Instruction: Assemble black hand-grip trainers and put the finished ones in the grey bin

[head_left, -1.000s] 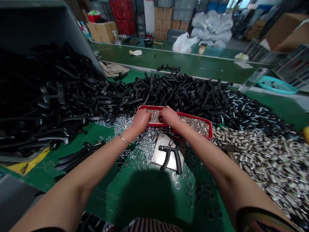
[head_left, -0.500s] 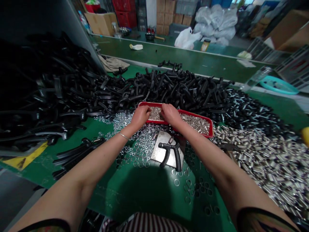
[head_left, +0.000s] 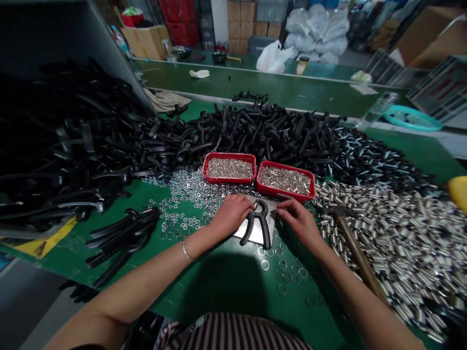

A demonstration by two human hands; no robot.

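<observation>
A black, two-legged clamp-like part point(head_left: 266, 228) lies on a small metal plate point(head_left: 257, 236) in front of me. My left hand point(head_left: 231, 214) is closed at the part's upper left end, fingertips against it; whether a small piece is also between them is hidden. My right hand point(head_left: 301, 223) hovers by the plate's right edge, thumb and fingers drawn together in a pinch. Anything held there is too small to make out. Just behind the plate stand two red trays, the left tray point(head_left: 229, 181) with tiny metal pieces and the right tray point(head_left: 286, 193) with small pins.
Black plastic parts point(head_left: 270, 129) are heaped along the back and left. Silvery cylinders point(head_left: 394, 243) pile up on the right, a hammer point(head_left: 359, 253) lying on them. Loose nuts and washers point(head_left: 186, 204) spread at left, with rings point(head_left: 286, 277) near the front. Several black handles point(head_left: 120, 236) lie front left.
Both hands have come back from the red trays toward me, to either side of the clamp-like part on the plate. The view has shifted slightly, and the hammer now shows.
</observation>
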